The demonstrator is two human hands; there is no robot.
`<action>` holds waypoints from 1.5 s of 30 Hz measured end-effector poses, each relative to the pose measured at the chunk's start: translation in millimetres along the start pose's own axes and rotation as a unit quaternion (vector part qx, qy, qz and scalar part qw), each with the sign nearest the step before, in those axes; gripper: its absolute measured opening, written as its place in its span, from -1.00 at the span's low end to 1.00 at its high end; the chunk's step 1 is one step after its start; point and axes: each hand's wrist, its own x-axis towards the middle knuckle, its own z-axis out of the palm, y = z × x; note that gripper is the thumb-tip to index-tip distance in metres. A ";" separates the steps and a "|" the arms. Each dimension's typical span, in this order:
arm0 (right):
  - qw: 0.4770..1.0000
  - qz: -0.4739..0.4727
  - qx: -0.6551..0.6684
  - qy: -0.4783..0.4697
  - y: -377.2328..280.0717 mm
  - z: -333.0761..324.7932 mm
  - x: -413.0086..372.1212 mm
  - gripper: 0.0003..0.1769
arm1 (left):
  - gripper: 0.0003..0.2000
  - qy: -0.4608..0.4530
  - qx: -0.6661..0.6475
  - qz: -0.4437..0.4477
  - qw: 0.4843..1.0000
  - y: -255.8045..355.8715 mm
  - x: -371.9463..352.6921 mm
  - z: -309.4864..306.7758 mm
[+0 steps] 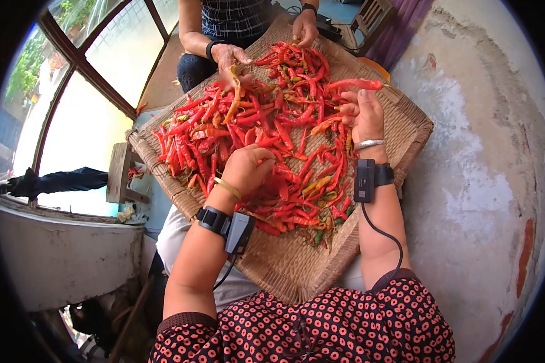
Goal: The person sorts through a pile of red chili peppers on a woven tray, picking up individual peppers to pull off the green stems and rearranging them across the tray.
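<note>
A large heap of red chili peppers (206, 130), with some orange and greenish ones among them, lies on a woven tray (290, 272). My right hand (364, 115), over the tray's right side, pinches one long red chili pepper (354, 85) between thumb and fingers, its stem end to the right. Low over the heap's middle is my left hand (247, 170), its fingers curled together; whatever they grip is hidden. Red peppers lie right beside and beneath those fingers.
Across the tray, another person's hand (230, 55) reaches over the heap near a yellowish pepper (234, 94), and their other hand (305, 27) rests by the far edge. A rough wall (466, 151) stands at right, with windows and a wooden stool (120, 172) at left.
</note>
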 end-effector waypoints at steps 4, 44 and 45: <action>0.955 0.174 -0.241 0.007 19.4 -7.8 3.8 -0.51 | -0.91 0.045 -0.099 -0.063 0.992 3.9 0.9 -0.9; 0.555 0.001 -0.724 -0.410 44.8 36.3 -38.1 -0.78 | -0.86 -0.012 0.008 0.094 0.995 -2.9 -6.6 9.5; 0.589 0.020 -0.692 -0.417 38.7 29.3 -29.7 -0.79 | -0.86 -0.011 0.007 0.093 0.996 0.2 -5.7 6.7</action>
